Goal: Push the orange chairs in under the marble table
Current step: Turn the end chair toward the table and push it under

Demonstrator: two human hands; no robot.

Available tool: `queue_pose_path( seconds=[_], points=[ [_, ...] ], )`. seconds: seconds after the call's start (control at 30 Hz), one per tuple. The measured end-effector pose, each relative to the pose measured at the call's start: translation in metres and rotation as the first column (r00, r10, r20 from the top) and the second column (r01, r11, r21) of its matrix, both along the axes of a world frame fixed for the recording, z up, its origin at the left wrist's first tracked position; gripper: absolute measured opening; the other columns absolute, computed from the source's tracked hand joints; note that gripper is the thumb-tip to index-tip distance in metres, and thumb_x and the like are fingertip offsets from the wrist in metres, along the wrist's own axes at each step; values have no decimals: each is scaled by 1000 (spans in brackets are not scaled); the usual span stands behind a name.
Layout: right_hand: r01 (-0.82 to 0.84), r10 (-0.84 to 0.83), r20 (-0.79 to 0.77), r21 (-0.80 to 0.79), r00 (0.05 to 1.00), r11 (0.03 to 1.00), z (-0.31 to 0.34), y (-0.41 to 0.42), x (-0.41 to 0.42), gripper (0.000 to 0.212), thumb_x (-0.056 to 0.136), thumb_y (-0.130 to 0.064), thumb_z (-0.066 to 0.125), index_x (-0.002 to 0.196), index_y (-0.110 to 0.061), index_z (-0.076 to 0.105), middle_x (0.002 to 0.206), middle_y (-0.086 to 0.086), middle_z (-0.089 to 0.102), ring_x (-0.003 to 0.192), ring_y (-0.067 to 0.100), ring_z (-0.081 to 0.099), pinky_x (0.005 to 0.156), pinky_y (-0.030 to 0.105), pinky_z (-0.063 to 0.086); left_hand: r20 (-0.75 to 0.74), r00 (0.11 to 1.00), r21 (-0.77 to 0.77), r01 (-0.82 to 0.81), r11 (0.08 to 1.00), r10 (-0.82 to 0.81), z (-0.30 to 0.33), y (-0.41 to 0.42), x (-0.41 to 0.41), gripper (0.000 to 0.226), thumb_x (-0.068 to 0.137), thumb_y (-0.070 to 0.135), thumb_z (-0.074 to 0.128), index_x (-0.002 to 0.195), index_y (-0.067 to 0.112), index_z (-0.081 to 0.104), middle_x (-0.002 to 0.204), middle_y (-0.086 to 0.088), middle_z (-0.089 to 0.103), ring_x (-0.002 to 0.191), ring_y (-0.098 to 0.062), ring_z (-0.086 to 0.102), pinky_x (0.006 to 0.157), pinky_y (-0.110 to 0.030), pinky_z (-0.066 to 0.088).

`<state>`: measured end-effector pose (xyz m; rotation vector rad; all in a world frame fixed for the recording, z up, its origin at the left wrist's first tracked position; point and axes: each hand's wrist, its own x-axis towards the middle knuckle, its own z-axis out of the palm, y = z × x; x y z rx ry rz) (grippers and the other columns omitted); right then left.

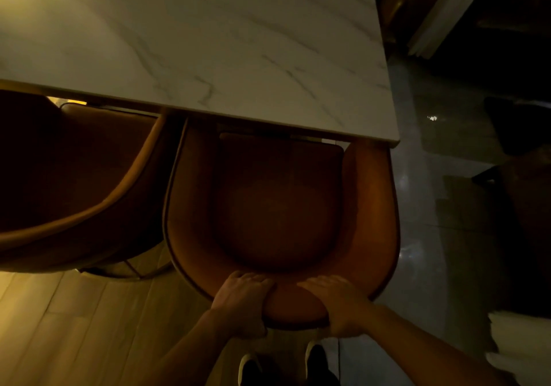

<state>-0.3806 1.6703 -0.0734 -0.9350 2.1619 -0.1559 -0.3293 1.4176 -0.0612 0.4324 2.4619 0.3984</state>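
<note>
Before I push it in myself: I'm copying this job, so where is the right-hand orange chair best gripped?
Grip the top rim of the curved backrest from behind, as the left hand and right hand do. The orange chair faces the marble table, its backrest the nearest part.

2 orange chairs (pixel 280 206), 1 marble table (pixel 208 42), 2 hands (pixel 243 302)

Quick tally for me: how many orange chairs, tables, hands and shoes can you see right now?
Orange chairs: 2, the gripped chair and the neighbouring chair
Marble table: 1
Hands: 2, left hand and right hand, both on the gripped chair's backrest
Shoes: 2, left shoe and right shoe
Total: 7
</note>
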Motion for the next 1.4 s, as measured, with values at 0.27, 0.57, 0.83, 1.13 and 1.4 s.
queue_pose_path(
  seconds=[0.27, 0.57, 0.83, 1.13, 1.4],
  points=[
    [15, -18, 52, 62, 999, 998, 3, -4, -1, 105, 72, -51, 79, 152, -35, 12, 157, -6, 24, 142, 17, 22, 117, 41, 9, -14, 1000, -7, -18, 1000, 18, -10, -1, 5, 81, 63, 59, 68, 136, 35, 42, 135, 11, 51, 126, -15, 46, 109, -40, 27],
    [66, -55, -61, 203, 997, 977, 6, -11, 8, 104, 72, -47, 79, 149, -44, 10, 154, -3, 26, 140, 24, 23, 115, 51, 6, -71, 997, -56, -41, 998, 37, -7, 1, 10, 81, 64, 60, 72, 138, 40, 43, 137, 12, 51, 127, -15, 46, 108, -41, 29],
    [372, -325, -330, 88, 886, 924, 4, -19, 55, 80, 80, -20, 69, 148, -27, 27, 146, 4, 38, 138, 28, 25, 117, 50, 6, -257, 936, -6, -249, 968, 239, -1, 10, 48, 75, 75, 59, 65, 142, 35, 40, 142, 9, 47, 134, -18, 37, 116, -43, 15],
    [382, -346, -305, 67, 887, 922, 31, -14, 83, 80, 92, -27, 58, 154, -19, 8, 161, 9, 11, 147, 31, 5, 119, 49, 2, -237, 934, -38, -285, 958, 268, 13, 17, 71, 71, 90, 50, 43, 153, 24, 21, 158, 1, 24, 146, -22, 14, 120, -41, 2],
    [370, -347, -198, 94, 917, 924, 60, -14, 88, 79, 95, -36, 57, 154, -16, 9, 160, 11, 11, 145, 33, 13, 117, 45, 19, -1, 979, -106, -204, 973, 205, 37, 9, 53, 103, 75, 86, 38, 154, 23, 20, 159, 1, 22, 146, -22, 16, 119, -45, 10]
  ],
)
